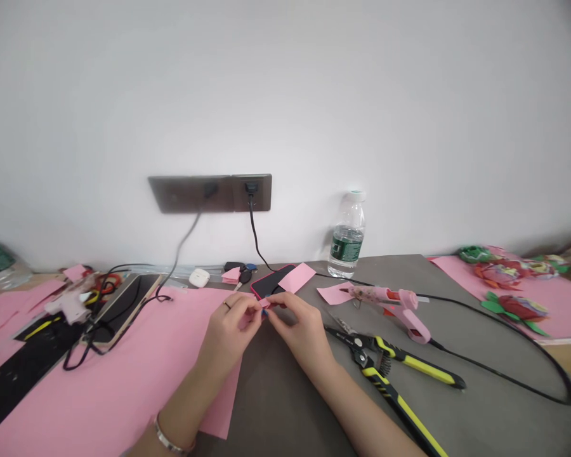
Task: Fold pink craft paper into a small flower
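Between my fingertips is a small piece of pink paper (264,303), pinched from both sides near the middle of the table. My left hand (233,322), with a ring and a bracelet, closes thumb and fingers on its left end. On the other end, my right hand (299,324) pinches with thumb and forefinger. Much of the piece is hidden by the fingers. Just behind the hands lies a phone (271,281) with a pink edge, and a pink paper rectangle (297,277) rests partly over it. A large pink sheet (162,355) spreads under and left of my left forearm.
On the right lie a pink glue gun (394,298) with its black cable and yellow-black pliers (380,355). A water bottle (346,244) stands by the wall. Paper flowers (518,308) are at far right. Cables and a tablet-like device (124,311) lie left, near a white earbud case (200,277).
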A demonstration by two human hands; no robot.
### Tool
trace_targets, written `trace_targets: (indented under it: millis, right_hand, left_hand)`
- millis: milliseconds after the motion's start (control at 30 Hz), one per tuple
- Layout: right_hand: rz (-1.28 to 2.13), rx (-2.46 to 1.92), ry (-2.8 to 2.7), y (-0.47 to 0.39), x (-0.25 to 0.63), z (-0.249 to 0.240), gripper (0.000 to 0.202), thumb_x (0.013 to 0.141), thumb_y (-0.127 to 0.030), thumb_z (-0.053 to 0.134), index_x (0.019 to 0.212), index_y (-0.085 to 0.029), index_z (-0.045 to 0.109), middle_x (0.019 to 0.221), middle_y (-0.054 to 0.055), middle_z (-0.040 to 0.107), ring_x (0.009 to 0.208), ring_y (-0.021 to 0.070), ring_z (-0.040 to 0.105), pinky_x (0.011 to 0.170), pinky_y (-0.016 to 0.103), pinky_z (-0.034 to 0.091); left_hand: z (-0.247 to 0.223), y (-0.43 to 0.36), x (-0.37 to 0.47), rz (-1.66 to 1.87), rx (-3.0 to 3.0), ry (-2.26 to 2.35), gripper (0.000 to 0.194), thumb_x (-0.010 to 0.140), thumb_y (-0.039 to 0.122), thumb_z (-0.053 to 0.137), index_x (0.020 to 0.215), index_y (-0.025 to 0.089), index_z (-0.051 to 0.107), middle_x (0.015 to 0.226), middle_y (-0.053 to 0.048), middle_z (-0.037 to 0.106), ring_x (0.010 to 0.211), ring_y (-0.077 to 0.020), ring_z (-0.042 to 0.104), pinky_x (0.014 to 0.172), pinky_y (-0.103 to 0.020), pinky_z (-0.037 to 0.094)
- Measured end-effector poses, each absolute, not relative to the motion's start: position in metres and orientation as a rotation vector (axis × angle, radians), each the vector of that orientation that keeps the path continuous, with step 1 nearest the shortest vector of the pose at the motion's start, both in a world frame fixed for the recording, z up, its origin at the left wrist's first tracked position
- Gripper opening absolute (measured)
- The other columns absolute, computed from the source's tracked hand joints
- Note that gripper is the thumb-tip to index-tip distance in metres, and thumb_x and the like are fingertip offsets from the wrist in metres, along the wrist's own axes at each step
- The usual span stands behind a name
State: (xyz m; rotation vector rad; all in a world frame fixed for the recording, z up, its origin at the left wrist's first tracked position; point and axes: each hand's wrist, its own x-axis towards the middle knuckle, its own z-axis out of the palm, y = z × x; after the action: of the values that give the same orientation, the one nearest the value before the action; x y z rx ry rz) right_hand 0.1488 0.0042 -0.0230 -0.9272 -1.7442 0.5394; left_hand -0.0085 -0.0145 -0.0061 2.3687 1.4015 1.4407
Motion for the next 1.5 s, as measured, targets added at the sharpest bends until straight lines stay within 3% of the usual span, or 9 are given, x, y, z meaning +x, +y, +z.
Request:
trace_targets:
  millis: [333,700,1100,1300,1500]
  right_hand:
    - [0.642,-0.879,-1.66,0.0059,0.1511,-0.025,0.02,0.081,-0.013,0.065,0.096,-0.023,0.072,0.092,0.005,0.076,0.085,0.0215,0.07,0.08,0.034,0.056]
    - [0.698,-0.822,-1.67,0.0051,0.1465,-0.0233,0.025,0.08,-0.011,0.061,0.101,-0.022,0.068,0.091,0.005,0.072,0.083,0.0198,0.068,0.078,0.032,0.055]
    - [0.816,-0.891,-1.505,0.0047,0.1416,-0.0281,0.019,0.077,-0.011,0.056,0.091,-0.019,0.065,0.081,0.004,0.07,0.073,0.0173,0.067,0.067,0.028,0.055]
    - [0.868,-0.867,-1.492,0.0064,0.1438,-0.0292,0.012,0.079,-0.013,0.058,0.086,-0.019,0.066,0.079,0.004,0.07,0.071,0.0166,0.068,0.067,0.028,0.057]
    - [0.832,-0.88,-1.497,0.0073,0.147,-0.0281,0.013,0.078,-0.012,0.059,0.084,-0.018,0.068,0.077,0.003,0.071,0.069,0.0162,0.069,0.067,0.027,0.058]
  left_hand:
    - [-0.0048,-0.0153,-0.0087,1.468,2.406,1.363,0.016,0.087,0.008,0.05,0.081,0.022,0.055,0.077,-0.001,0.062,0.073,-0.0144,0.063,0.064,-0.025,0.054]
    - [-0.0092,-0.0136,-0.0087,1.451,2.328,1.356,0.018,0.086,0.004,0.051,0.088,0.021,0.057,0.086,-0.003,0.064,0.084,-0.0163,0.066,0.074,-0.028,0.056]
    - [-0.0106,-0.0137,-0.0058,1.432,2.083,1.381,0.015,0.081,0.006,0.052,0.082,0.02,0.059,0.08,-0.001,0.064,0.075,-0.0136,0.065,0.071,-0.025,0.059]
    - [-0.0109,-0.0141,-0.0048,1.373,2.062,1.419,0.017,0.081,0.007,0.053,0.091,0.019,0.058,0.079,0.0,0.061,0.071,-0.0127,0.063,0.072,-0.027,0.059]
    - [-0.0143,-0.0112,-0.0085,1.414,2.284,1.414,0.016,0.085,0.009,0.055,0.095,0.019,0.062,0.088,-0.004,0.066,0.081,-0.0163,0.067,0.073,-0.029,0.058]
